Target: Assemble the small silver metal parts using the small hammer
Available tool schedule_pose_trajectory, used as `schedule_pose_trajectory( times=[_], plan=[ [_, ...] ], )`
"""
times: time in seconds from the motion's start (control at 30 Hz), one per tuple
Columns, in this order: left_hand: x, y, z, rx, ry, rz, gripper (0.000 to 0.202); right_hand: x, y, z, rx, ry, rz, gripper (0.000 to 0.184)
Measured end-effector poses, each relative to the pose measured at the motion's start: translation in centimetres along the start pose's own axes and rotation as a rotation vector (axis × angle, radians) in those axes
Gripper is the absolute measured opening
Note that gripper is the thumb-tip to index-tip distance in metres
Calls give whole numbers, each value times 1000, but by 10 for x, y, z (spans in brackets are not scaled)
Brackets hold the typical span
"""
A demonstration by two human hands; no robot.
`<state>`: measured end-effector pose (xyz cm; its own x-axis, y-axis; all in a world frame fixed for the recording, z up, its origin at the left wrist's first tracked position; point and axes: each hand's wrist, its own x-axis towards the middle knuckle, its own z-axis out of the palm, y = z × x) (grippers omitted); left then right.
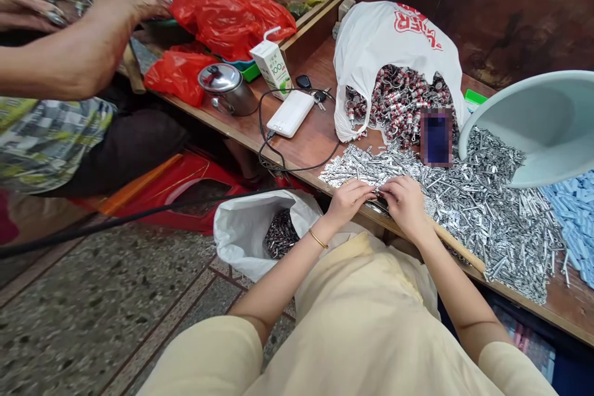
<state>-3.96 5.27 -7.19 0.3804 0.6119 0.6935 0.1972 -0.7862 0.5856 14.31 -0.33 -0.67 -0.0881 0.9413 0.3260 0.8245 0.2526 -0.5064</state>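
Note:
My left hand (349, 201) and my right hand (405, 203) meet at the table's front edge, fingertips pinched together. Between them is a small silvery metal part (377, 190), mostly covered by the fingers, so its exact kind is unclear. Just beyond and to the right of my hands spreads a heap of small flat metal pieces (492, 223). Behind the heap lies a white plastic bag (359, 34), its mouth showing many small red-and-silver metal fittings with rings (394, 102). Below my left forearm, an open white sack (241, 229) holds similar dark and red parts (281, 235).
A tipped pale basin (557, 130) rests on the heap, beside light blue strips (573, 216). A power bank (291, 113) with a cable, keys (320, 96), a drink carton (271, 65) and a metal mug (227, 88) stand leftward. Another person's arm (93, 43) reaches in at left.

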Motion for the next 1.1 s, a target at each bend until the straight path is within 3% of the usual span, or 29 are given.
schedule_pose_trajectory(
  times=[0.2,0.37,0.47,0.67,0.83,1.0,1.1],
  plan=[
    [-1,3,0,-57,-13,-95,17,2,0,-2,102,-43,8,21],
    [12,32,-9,-196,98,-288,13,-4,-13,-13,293,4,43,15],
    [22,52,-17,-259,87,-350,12,-10,-23,-19,382,109,98,11],
    [32,68,-37,-142,16,-101,16,-14,-31,-39,480,82,66,11],
    [39,69,-55,-178,-133,53,19,-18,-37,-58,512,7,24,10],
    [45,67,-63,-197,-291,152,19,-31,-38,-52,430,-14,-94,12],
    [47,64,-68,-224,-377,144,20,-38,-35,-48,433,13,-122,12]
  ],
)
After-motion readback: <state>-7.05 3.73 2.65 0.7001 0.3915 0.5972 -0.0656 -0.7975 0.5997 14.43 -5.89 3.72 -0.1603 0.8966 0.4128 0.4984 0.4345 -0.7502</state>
